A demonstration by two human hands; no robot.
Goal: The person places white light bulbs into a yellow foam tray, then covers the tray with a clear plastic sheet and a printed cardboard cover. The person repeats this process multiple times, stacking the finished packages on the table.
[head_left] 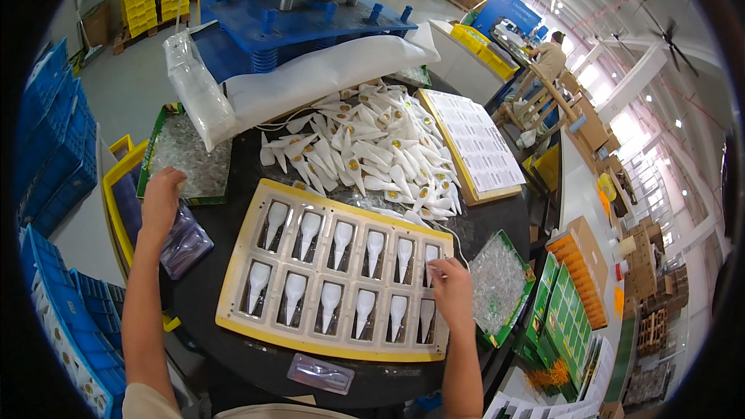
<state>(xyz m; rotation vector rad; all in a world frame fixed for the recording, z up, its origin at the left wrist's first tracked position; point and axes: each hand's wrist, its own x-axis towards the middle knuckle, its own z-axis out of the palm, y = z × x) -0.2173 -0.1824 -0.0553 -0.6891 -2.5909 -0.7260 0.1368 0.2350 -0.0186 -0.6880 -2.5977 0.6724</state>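
tray point(233, 279): on the worktop point(233, 357), we count all twelve pockets filled with white pieces
right hand point(452, 289): fingers pinched at the last top-row piece point(431, 254)
left hand point(161, 200): curled over the clear-parts box point(186, 157); grip unclear
left: loose pile point(372, 147) behind

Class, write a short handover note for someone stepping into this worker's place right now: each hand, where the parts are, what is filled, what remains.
Left hand: reaching into the green tray of small clear pieces at the left; grip hidden.
Right hand: fingers at the rightmost upper pocket of the yellow mould tray.
Parts: pile of white spoon-shaped pieces behind the tray; a second green tray of clear pieces at the right.
Done: all twelve pockets seem to hold a white piece.
Left: the loose pile remains.
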